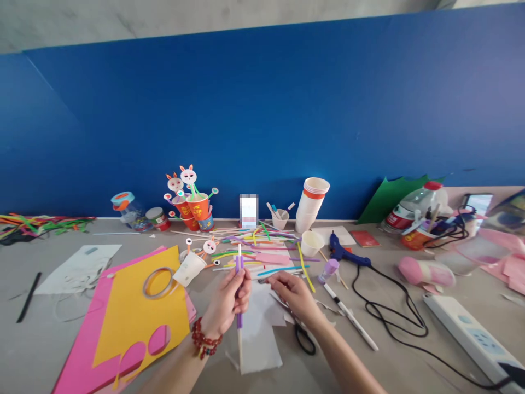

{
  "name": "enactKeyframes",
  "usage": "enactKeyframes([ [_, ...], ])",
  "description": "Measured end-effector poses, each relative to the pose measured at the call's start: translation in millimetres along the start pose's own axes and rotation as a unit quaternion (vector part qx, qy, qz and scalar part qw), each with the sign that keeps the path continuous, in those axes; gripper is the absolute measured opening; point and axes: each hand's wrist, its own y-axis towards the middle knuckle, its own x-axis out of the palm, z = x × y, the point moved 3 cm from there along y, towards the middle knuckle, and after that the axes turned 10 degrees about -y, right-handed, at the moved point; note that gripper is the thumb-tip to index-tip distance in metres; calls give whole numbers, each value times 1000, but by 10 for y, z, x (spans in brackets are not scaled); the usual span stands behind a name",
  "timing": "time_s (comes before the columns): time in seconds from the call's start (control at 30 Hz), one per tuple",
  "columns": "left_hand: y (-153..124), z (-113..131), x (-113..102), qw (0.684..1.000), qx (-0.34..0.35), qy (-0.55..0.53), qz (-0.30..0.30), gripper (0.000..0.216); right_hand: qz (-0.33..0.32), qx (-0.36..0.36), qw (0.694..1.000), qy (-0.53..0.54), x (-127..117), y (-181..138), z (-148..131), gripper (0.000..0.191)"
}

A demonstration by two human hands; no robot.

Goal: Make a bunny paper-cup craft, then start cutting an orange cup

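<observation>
My left hand (229, 298), with a red bead bracelet at the wrist, is closed around a thin white stick with a purple sleeve (240, 320), held upright. To its right, my right hand (293, 293) is closed in a pinch; a small greyish thing shows at its fingertips, too small to name. Beneath the hands lies white paper (259, 345). Scissors (304, 339) with black handles lie partly under my right hand. Just beyond are scattered coloured pipe cleaners (223, 253) and a tipped white paper cup (189, 269) with a rabbit face.
On the left, yellow card (135, 306) lies over pink card, with a tape ring (146, 284) on it. Rabbit-decorated cups (198, 208) and stacked paper cups (310, 202) stand by the blue wall. On the right are a glue gun (344, 251), its cord, a marker (350, 317) and a power strip (471, 334).
</observation>
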Motion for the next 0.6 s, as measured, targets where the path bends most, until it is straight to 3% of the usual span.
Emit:
enactKeyframes([
  [0.17,-22,-207,22,998,-22,16,-49,41,-60,-79,989,-109,-62,145,-194,14],
  [0.33,-123,-275,121,996,-25,46,-79,44,-49,-118,977,-170,-7,309,-191,14],
  [0.43,-238,-44,136,995,21,72,-60,44,-49,-141,972,-180,107,365,-237,15],
  [0.5,-327,253,46,988,78,131,-28,43,-55,-160,969,-178,198,389,-320,16],
  [0.57,-410,664,-177,952,163,252,53,40,-65,-177,967,-173,276,403,-421,17],
  [0.6,-439,882,-329,916,188,340,96,38,-71,-184,966,-170,304,403,-466,17],
])
